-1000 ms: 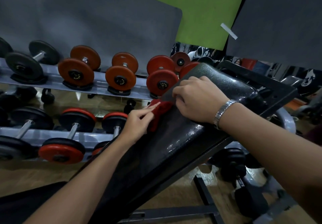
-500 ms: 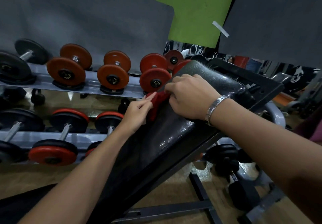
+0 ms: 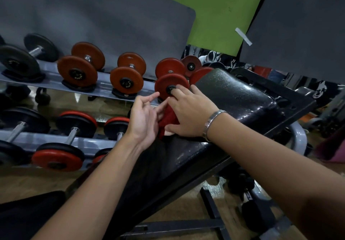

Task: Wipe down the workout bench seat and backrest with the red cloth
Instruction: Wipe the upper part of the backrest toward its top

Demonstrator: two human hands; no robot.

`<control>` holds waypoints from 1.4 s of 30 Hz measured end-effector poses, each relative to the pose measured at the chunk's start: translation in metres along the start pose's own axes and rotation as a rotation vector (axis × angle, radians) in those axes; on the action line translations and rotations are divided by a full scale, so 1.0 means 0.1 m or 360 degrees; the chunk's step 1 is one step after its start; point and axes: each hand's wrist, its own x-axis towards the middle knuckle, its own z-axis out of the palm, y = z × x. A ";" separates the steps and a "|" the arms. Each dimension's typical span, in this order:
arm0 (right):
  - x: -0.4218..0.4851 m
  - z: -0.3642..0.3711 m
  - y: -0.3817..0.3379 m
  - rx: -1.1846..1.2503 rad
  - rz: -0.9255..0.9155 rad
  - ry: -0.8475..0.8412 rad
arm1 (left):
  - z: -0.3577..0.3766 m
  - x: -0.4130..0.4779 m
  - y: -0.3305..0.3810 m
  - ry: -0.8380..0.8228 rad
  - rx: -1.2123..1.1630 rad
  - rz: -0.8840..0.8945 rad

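The fingers [image 3: 178, 93] of the right hand [image 3: 190, 113], curled into a fist half a second ago, now lie straight and spread, pressing down on the red cloth [image 3: 169, 118]. The left hand [image 3: 143, 120] has let go of the cloth and turned palm-up just beside it, its fingers loosely apart and holding nothing. The cloth is a bunched dark-red wad at the centre of the frame, mostly hidden under the right hand, on the left edge of the bench's sloping, glossy black surface [image 3: 233, 98].
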 end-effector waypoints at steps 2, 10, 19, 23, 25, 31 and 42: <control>0.04 -0.01 -0.03 0.0091 0.0002 -0.0076 | -0.07 -0.01 -0.01 -0.0001 -0.0080 0.0063; 0.12 -0.07 -0.02 -0.0089 0.0072 -0.0131 | -0.21 0.03 -0.20 0.0313 0.0696 0.0245; 0.18 -0.10 0.18 -0.0037 -0.0011 -0.0171 | -0.24 0.20 -0.21 0.0294 0.1221 0.0087; 0.33 -0.13 0.35 -0.0138 0.0139 -0.0121 | -0.29 0.24 -0.16 0.0273 0.1283 0.0014; 0.51 -0.06 0.30 -0.0142 0.0239 -0.0151 | -0.31 0.24 -0.16 0.0264 0.1292 0.0002; 0.65 0.04 0.23 0.0120 0.0086 -0.0348 | -0.35 0.26 -0.13 0.0256 0.1398 0.0007; 0.86 0.12 0.20 0.0140 0.0058 -0.0447 | -0.38 0.24 -0.15 0.0295 0.1473 0.0048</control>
